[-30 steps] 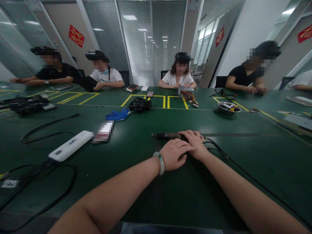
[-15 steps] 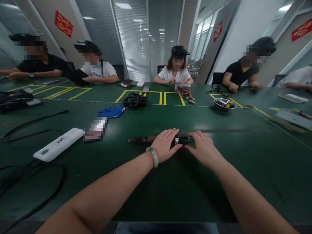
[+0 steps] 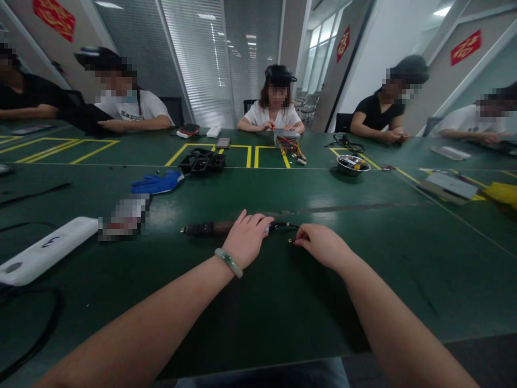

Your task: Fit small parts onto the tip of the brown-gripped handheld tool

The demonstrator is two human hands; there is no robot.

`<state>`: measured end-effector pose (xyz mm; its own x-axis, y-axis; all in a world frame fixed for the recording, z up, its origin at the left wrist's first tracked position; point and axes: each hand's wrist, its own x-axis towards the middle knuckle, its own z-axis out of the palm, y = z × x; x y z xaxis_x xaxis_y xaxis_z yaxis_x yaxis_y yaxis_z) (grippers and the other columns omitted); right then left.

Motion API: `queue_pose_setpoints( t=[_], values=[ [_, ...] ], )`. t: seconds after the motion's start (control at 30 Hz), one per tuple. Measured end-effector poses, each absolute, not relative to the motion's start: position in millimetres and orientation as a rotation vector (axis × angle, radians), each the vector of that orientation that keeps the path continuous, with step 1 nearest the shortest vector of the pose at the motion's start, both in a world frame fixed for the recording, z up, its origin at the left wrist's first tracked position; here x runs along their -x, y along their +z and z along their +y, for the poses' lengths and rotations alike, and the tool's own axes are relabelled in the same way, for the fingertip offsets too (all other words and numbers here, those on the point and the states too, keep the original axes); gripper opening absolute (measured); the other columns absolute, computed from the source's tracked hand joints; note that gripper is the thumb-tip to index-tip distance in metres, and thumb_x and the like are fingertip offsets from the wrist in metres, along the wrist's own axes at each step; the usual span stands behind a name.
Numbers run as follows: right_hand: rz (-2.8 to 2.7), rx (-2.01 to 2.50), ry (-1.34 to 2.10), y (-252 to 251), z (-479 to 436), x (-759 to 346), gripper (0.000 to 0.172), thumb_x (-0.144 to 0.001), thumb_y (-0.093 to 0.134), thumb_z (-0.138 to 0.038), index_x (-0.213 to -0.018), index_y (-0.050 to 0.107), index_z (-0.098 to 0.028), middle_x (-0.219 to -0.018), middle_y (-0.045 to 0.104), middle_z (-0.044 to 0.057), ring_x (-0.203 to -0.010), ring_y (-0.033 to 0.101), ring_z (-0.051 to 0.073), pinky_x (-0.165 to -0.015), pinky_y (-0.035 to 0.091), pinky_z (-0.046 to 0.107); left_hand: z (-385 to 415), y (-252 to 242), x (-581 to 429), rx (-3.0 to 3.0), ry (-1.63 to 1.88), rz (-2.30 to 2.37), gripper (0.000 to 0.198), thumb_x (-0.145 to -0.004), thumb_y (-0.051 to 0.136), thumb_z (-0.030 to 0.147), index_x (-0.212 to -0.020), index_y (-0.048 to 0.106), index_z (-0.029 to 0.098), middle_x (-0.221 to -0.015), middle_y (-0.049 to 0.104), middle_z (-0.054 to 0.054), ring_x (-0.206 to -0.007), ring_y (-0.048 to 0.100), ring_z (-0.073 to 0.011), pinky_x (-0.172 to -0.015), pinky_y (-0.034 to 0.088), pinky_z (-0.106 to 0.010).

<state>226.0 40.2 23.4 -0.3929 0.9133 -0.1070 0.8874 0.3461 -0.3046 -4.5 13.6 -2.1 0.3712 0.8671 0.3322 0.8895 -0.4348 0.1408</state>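
Observation:
A dark electric screwdriver (image 3: 216, 229) lies sideways on the green table, its narrow tip pointing left. My left hand (image 3: 248, 234), with a pale green bangle at the wrist, is laid over its rear part, fingers curved around the body. From the tool's right end run thin dark leads (image 3: 278, 225) with small brass-coloured bits. My right hand (image 3: 319, 242) is closed in a pinch just right of that end. A small brass-coloured tip (image 3: 290, 241) sticks out from its fingertips; the rest of that piece is hidden by the hand.
Left of the tool lie a blurred-out flat object (image 3: 125, 215), a blue glove (image 3: 157, 183) and a white power bank-like block (image 3: 48, 250). Farther back are black plastic parts (image 3: 202, 161), a metal bowl (image 3: 353, 166) and a box with coloured wires (image 3: 288, 141). Several people sit across the table.
My right hand has gone from lying spread by the tool's end to a pinch beside it. My left hand remains on the screwdriver. The view has swung to the right.

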Motion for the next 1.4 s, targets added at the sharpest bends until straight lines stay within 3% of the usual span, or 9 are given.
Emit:
queue_pose_setpoints(
  t=[0.2, 0.37, 0.53, 0.87, 1.1, 1.2, 1.4],
  values=[
    [-2.491, 1.495, 0.618, 23.3, 36.3, -218.2, 0.014, -0.086, 0.06, -0.036, -0.092, 0.066, -0.025, -0.092, 0.065, 0.001, -0.079, 0.059, 0.015, -0.066, 0.042, 0.027, 8.5, -3.0, 8.1, 2.484, -0.534, -1.693, 0.039, -0.091, 0.046, 0.018, -0.13, 0.049, 0.026, -0.122, 0.057, -0.006, -0.116, 0.053, -0.0243, -0.11, 0.031, -0.052],
    [-2.504, 1.441, 0.608, 20.9, 36.5, -213.0, 0.015, -0.087, 0.059, -0.033, -0.096, 0.067, -0.025, -0.092, 0.065, 0.001, -0.078, 0.059, 0.015, -0.068, 0.043, 0.027, 6.4, -3.2, 3.9, 2.473, -0.571, -1.629, 0.037, -0.09, 0.048, 0.019, -0.126, 0.053, 0.025, -0.143, 0.043, -0.008, -0.136, 0.035, -0.0283, -0.113, 0.027, -0.053],
    [-2.497, 1.426, 0.582, 18.1, 39.2, -213.6, 0.018, -0.087, 0.058, -0.033, -0.101, 0.067, -0.025, -0.093, 0.065, 0.002, -0.078, 0.058, 0.014, -0.067, 0.042, 0.026, 5.7, -0.5, 1.5, 2.495, -0.599, -1.574, 0.037, -0.09, 0.046, 0.019, -0.125, 0.057, 0.024, -0.151, 0.035, -0.006, -0.14, 0.03, -0.0276, -0.115, 0.025, -0.054],
    [-2.478, 1.408, 0.606, 14.4, 41.2, -214.2, 0.018, -0.087, 0.058, -0.032, -0.1, 0.067, -0.025, -0.092, 0.064, 0.0, -0.077, 0.058, 0.013, -0.066, 0.041, 0.025, 2.0, -1.2, -5.1, 2.526, -0.602, -1.506, 0.038, -0.089, 0.047, 0.019, -0.126, 0.06, 0.023, -0.153, 0.031, -0.004, -0.144, 0.019, -0.0277, -0.117, 0.009, -0.06],
    [-2.463, 1.4, 0.624, 15.0, 41.1, -214.9, 0.018, -0.087, 0.057, -0.031, -0.101, 0.068, -0.025, -0.093, 0.064, 0.001, -0.076, 0.057, 0.012, -0.067, 0.041, 0.025, -11.0, 6.7, -11.4, 2.339, -0.671, -1.703, 0.028, -0.089, 0.049, 0.026, -0.106, 0.071, 0.025, -0.153, 0.031, 0.0, -0.145, 0.01, -0.0341, -0.113, -0.001, -0.067],
    [-2.463, 1.399, 0.645, 13.4, 42.5, -215.1, 0.018, -0.087, 0.059, -0.032, -0.101, 0.068, -0.025, -0.093, 0.064, 0.001, -0.076, 0.057, 0.012, -0.066, 0.041, 0.025, -16.9, 4.8, -16.1, 2.319, -0.662, -1.789, 0.029, -0.087, 0.052, 0.029, -0.11, 0.07, 0.026, -0.156, 0.023, 0.0, -0.145, 0.004, -0.037, -0.111, -0.001, -0.069],
    [-2.456, 1.371, 0.622, 9.5, 44.3, -215.7, 0.017, -0.087, 0.06, -0.032, -0.1, 0.068, -0.025, -0.092, 0.065, 0.001, -0.077, 0.057, 0.013, -0.069, 0.041, 0.026, -24.9, -1.7, -22.8, 2.349, -0.618, -1.857, 0.04, -0.087, 0.053, 0.03, -0.126, 0.061, 0.022, -0.159, 0.012, -0.005, -0.145, -0.003, -0.0367, -0.115, 0.008, -0.062]
  ],
)
